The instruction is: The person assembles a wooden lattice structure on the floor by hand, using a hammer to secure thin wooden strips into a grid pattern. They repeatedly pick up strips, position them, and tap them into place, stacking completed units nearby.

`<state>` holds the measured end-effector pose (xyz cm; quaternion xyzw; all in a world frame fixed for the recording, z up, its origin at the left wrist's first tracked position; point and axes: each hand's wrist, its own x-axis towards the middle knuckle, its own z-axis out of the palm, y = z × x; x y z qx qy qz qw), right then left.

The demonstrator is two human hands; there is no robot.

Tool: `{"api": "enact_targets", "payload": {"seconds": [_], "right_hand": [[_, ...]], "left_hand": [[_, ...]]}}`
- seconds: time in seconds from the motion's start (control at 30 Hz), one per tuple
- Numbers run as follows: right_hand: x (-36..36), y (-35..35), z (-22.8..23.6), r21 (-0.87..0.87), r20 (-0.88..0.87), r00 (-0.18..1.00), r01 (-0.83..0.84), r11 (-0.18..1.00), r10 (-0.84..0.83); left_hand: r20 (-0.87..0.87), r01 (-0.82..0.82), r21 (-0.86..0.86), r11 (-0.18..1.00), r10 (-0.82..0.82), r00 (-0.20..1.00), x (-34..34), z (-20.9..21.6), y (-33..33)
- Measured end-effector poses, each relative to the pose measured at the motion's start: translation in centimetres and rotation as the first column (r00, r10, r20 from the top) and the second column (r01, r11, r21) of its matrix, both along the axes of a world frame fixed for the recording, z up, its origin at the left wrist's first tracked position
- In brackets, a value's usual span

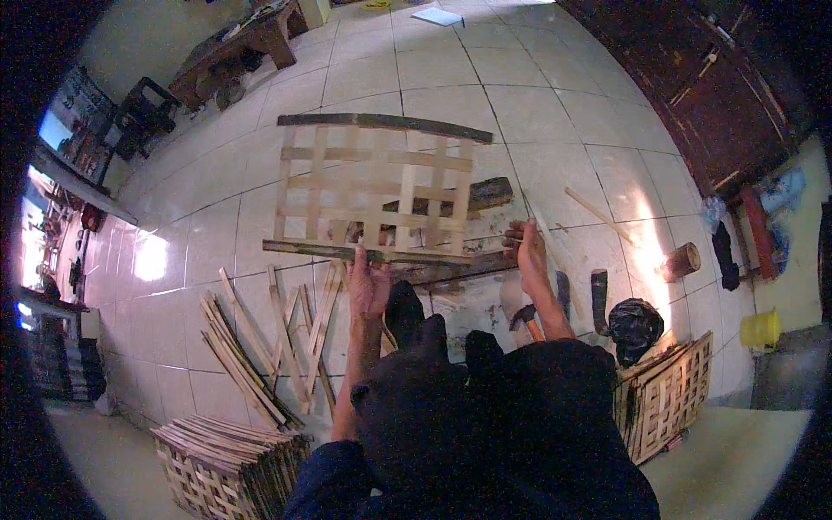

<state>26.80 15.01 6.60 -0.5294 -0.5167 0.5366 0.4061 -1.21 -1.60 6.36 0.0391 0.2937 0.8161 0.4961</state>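
My left hand (368, 284) is closed on the near edge of a woven panel (377, 185) made of flat, pale bamboo-like strips. Dark bars run along its far and near edges, and it is held up above the tiled floor. Close to the panel's near right corner, my right hand (530, 256) has its fingers slightly curled and apart, with nothing visible in them. Under the panel lies a dark block of wood (491, 192), partly covered by the lattice. A hammer (530, 326) with an orange handle sits just below my right wrist, partly hidden by my body.
Loose strips (238, 364) lie at the left, above a stack of woven panels (230, 468). More panels (672, 394) lean at the right beside a black plastic bag (637, 328). A short log (682, 260) and a yellow container (760, 329) are farther right. A bench (234, 52) stands far left.
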Motion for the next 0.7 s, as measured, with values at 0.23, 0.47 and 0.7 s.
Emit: {"api": "enact_targets", "payload": {"seconds": [0.23, 0.47, 0.7], "right_hand": [[0.3, 0.1, -3.3, 0.042, 0.176, 0.983, -0.056, 0.998, 0.048], [-3.5, -0.2, 0.0, 0.188, 0.311, 0.944, -0.169, 0.968, 0.105], [-7.6, -2.8, 5.1, -0.017, 0.048, 0.975, -0.218, 0.976, 0.218]], "left_hand": [[-0.002, -0.140, 0.069, 0.988, 0.140, 0.990, -0.9, 1.4, -0.9], [0.065, -0.115, 0.048, 0.992, 0.111, 0.992, -0.8, 2.5, -3.2], [-0.027, 0.019, 0.166, 0.986, -0.015, 1.000, 2.7, -0.1, -2.3]]}}
